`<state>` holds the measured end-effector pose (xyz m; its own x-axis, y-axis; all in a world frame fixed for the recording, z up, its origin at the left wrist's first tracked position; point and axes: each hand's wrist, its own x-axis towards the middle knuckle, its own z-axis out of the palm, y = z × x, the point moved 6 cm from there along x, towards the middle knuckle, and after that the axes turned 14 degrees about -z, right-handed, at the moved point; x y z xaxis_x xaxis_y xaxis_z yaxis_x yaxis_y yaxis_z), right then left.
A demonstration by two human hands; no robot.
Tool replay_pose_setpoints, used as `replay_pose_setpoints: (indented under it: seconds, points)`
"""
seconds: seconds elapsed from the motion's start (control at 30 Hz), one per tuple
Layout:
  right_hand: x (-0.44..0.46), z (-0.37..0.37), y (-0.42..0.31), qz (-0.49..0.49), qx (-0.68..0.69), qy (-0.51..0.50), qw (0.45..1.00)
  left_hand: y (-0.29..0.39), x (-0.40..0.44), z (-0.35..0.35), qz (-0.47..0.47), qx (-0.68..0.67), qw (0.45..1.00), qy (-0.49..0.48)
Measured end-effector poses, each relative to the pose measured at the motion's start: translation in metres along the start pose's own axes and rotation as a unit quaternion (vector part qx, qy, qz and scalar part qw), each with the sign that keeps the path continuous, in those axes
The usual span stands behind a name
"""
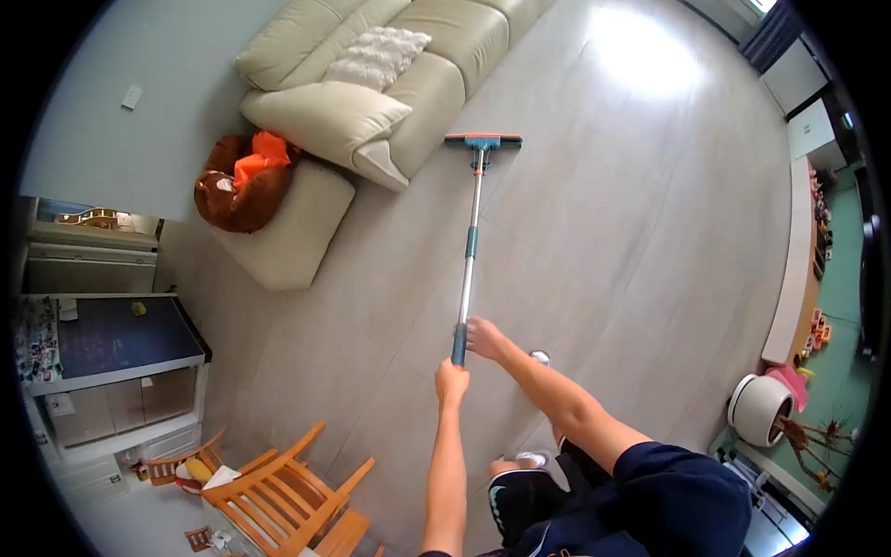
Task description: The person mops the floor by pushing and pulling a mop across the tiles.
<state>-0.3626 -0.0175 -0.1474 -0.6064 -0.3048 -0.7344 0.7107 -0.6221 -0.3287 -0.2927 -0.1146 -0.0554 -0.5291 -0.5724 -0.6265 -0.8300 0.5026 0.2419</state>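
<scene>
A long-handled floor tool (471, 243) runs up the view from my hands, its wide teal head with an orange edge resting on the tiled floor (575, 251) near the sofa's front corner. Around the lower end of the teal grip is my left hand (452, 382), fingers closed. My right hand (483, 338) is wrapped round the same grip just above it, on its right side. The pole between the grip and the head is silver with a teal joint.
A cream sofa (436, 37) and an ottoman (288, 232) bearing a brown cushion (243, 209) stand at upper left. Wooden chairs (278, 501) are at lower left, a dark-topped cabinet (130, 339) at left. A white plant pot (763, 408) stands at right.
</scene>
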Motion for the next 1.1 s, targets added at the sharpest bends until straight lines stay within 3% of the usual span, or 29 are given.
replay_pose_setpoints:
  seconds: [0.03, 0.07, 0.1, 0.13, 0.2, 0.33, 0.37, 0.4, 0.43, 0.47, 0.5, 0.57, 0.63, 0.67, 0.7, 0.73, 0.8, 0.83, 0.87, 0.9, 0.93, 0.97, 1.03, 1.1]
  points:
    - [0.003, -0.002, -0.021, 0.035, 0.024, -0.042, 0.998, 0.031, 0.012, -0.010, 0.003, -0.007, 1.000, -0.001]
    - [0.007, 0.002, -0.039, 0.072, 0.052, -0.084, 0.992, 0.054, 0.025, -0.018, -0.049, -0.038, 0.995, -0.080]
    - [0.007, 0.008, -0.058, 0.073, 0.052, -0.082, 0.993, 0.061, 0.027, -0.019, -0.103, -0.065, 0.980, -0.160]
    - [0.004, 0.011, -0.078, 0.047, 0.038, -0.065, 0.996, 0.057, 0.026, -0.014, -0.104, -0.064, 0.979, -0.162]
    - [0.015, 0.013, -0.092, 0.006, 0.003, -0.038, 0.999, 0.069, 0.020, -0.019, 0.068, -0.063, 0.995, -0.029]
    - [0.014, 0.033, -0.053, 0.052, -0.063, 0.020, 0.996, 0.009, -0.034, -0.029, 0.080, -0.006, 0.994, -0.079]
    - [0.032, 0.019, -0.008, 0.135, -0.020, 0.015, 0.990, 0.005, -0.062, -0.067, 0.070, -0.028, 0.993, -0.088]
    - [0.008, 0.037, 0.008, 0.094, -0.014, 0.101, 0.990, -0.031, -0.065, -0.082, 0.041, -0.010, 0.993, -0.114]
    - [0.017, 0.035, 0.060, 0.172, 0.037, 0.022, 0.984, -0.034, -0.085, -0.129, 0.010, 0.018, 0.993, -0.118]
    - [0.008, 0.055, 0.095, 0.131, -0.003, -0.059, 0.990, -0.074, -0.081, -0.149, 0.002, 0.038, 0.995, -0.089]
    - [0.007, 0.067, 0.136, 0.154, -0.093, -0.009, 0.984, -0.089, -0.084, -0.188, -0.023, 0.065, 0.997, -0.042]
    - [-0.003, 0.118, 0.140, 0.133, -0.128, 0.148, 0.972, -0.082, -0.072, -0.254, -0.034, 0.096, 0.995, 0.007]
    - [0.004, 0.181, 0.106, 0.098, -0.124, 0.160, 0.974, -0.064, -0.034, -0.303, -0.006, 0.011, 0.998, 0.059]
    - [0.033, 0.185, 0.107, 0.090, -0.122, 0.175, 0.973, -0.054, -0.004, -0.311, 0.059, 0.027, 0.993, 0.098]
    - [0.070, 0.177, 0.110, 0.081, -0.121, 0.189, 0.971, -0.034, 0.022, -0.316, 0.151, -0.018, 0.981, 0.118]
    - [0.100, 0.194, 0.088, 0.086, -0.201, 0.085, 0.972, -0.009, 0.044, -0.325, 0.241, -0.064, 0.958, 0.138]
    - [0.152, 0.243, 0.013, -0.016, -0.074, 0.003, 0.997, 0.061, 0.095, -0.345, 0.381, -0.042, 0.904, 0.188]
    - [0.187, 0.255, -0.021, -0.050, -0.020, -0.034, 0.998, 0.107, 0.122, -0.358, 0.393, -0.064, 0.895, 0.200]
    - [0.223, 0.258, -0.062, -0.099, -0.174, -0.056, 0.978, 0.155, 0.141, -0.366, 0.423, -0.069, 0.885, 0.183]
    - [0.242, 0.265, -0.104, -0.052, -0.044, 0.038, 0.997, 0.197, 0.159, -0.367, 0.438, -0.076, 0.882, 0.155]
    - [0.252, 0.273, -0.153, -0.094, -0.082, 0.103, 0.987, 0.245, 0.162, -0.375, 0.472, -0.080, 0.865, 0.149]
    - [0.243, 0.286, -0.200, -0.094, -0.129, 0.106, 0.982, 0.286, 0.157, -0.377, 0.500, -0.084, 0.853, 0.120]
    - [0.232, 0.273, -0.254, -0.162, -0.070, 0.154, 0.972, 0.338, 0.127, -0.371, 0.558, -0.074, 0.826, 0.035]
    - [0.186, 0.275, -0.275, -0.149, 0.129, 0.098, 0.975, 0.358, 0.087, -0.354, 0.633, -0.104, 0.764, -0.062]
